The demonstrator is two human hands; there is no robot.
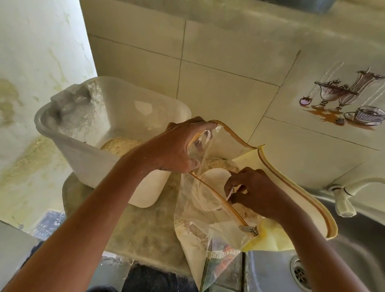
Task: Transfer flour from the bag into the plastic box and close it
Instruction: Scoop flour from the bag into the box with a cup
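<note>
A translucent plastic box (77, 134), dusted with flour, stands tilted on the counter at the left with a mound of flour (118, 145) in its bottom. To its right a clear zip bag (205, 220) with yellow trim stands open, flour showing inside. My left hand (175, 146) grips the bag's near-left rim and holds the mouth wide. My right hand (255, 194) reaches into the opening and pinches a thin white strip near the zipper track. The zipper pull (249, 230) sits at the bag's right end. No lid is in view.
A steel sink (338, 277) with a drain (301, 275) lies at the right, a white tap (365, 193) above it. The stone counter (131, 229) is small and dusted with flour. Tiled wall behind, painted wall at the left. Feet show on the floor below.
</note>
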